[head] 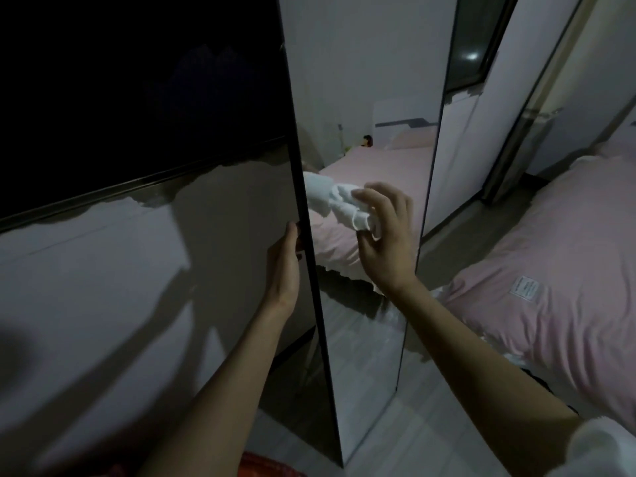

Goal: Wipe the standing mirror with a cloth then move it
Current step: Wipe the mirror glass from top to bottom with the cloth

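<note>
Standing mirror point(361, 321) upright on the floor point(430, 425) beside a pink bed point(568, 270): left hand point(284, 266) grips its dark left frame edge, while right hand point(385, 232) presses a crumpled white cloth point(340, 206) against the glass.

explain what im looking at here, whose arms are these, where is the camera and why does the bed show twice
There is one picture, taken by a camera worn on a person's head, looking forward and down, so the arms are the person's own. The left hand holds the dark left edge of a tall standing mirror. The right hand presses a crumpled white cloth against the glass, fingers curled round it. The real bed with pink bedding lies to the right; the second bed is only its reflection in the mirror.
</note>
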A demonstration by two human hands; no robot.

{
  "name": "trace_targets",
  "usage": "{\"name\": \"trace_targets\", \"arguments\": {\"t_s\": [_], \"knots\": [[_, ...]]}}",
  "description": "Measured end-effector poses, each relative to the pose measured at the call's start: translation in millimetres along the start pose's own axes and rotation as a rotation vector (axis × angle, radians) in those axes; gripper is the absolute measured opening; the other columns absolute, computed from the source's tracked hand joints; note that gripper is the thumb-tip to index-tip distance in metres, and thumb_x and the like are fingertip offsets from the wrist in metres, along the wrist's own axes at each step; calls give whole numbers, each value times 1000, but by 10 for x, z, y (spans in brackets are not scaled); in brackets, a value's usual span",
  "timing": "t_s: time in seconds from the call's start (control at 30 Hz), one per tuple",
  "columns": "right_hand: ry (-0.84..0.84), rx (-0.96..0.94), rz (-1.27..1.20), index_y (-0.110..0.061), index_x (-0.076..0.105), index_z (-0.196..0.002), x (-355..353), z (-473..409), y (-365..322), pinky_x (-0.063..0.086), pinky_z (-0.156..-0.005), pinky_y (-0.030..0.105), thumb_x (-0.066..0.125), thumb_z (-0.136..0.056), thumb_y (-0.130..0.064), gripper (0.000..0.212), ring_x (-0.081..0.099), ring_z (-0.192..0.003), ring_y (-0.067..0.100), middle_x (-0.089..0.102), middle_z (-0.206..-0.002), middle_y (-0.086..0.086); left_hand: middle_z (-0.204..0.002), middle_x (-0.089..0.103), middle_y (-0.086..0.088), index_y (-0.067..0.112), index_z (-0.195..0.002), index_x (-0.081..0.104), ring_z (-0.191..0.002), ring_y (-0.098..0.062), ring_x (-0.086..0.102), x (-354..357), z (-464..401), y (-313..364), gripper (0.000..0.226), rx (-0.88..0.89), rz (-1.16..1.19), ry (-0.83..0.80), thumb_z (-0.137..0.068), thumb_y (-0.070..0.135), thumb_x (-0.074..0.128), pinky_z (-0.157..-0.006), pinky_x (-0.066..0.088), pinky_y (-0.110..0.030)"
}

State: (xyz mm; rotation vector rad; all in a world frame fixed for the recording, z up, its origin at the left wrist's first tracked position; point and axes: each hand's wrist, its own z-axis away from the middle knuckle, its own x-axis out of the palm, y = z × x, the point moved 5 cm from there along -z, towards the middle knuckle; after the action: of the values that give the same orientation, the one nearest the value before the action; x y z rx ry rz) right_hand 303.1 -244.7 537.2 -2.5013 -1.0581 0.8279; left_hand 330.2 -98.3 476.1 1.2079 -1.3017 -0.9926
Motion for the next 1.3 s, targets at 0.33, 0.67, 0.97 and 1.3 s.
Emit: {"name": "trace_targets", "arguments": {"t_s": [0.33,0.67,0.97,1.3], "knots": [[-727,271,176,-23,54,-118,450,1607,643,42,-96,27,53,-85,-4,38,42,-117,16,44,-125,-1,-92,64,19,27,-101,61,-86,9,56,-39,118,-180,30,-33,-91,-84,-101,31,32,-67,39,-2],[-163,120,11,-16,46,-113,299,930,374,39,-101,19,53,-79,-11,34,45,-116,15,51,-121,12,-113,63,7,18,-117,61,-106,-2,57,-71,252,-655,32,-128,-99,-100,-101,28,35,-81,44,-6],[-741,693,177,-23,55,-116,683,2378,1033,51,-83,36,50,-85,-6,36,60,-98,20,62,-109,4,-95,59,26,37,-91,57,-95,10,52,-195,365,-989,24,-241,-121,-125,-100,28,36,-77,37,-7],[-232,351,21,-24,46,-110,594,1693,620,34,-98,12,49,-81,-13,30,33,-119,8,36,-126,6,-131,57,-1,23,-129,53,-121,-16,52,-154,532,-1404,51,-295,-131,-234,-92,54,40,-104,40,-43]]}}
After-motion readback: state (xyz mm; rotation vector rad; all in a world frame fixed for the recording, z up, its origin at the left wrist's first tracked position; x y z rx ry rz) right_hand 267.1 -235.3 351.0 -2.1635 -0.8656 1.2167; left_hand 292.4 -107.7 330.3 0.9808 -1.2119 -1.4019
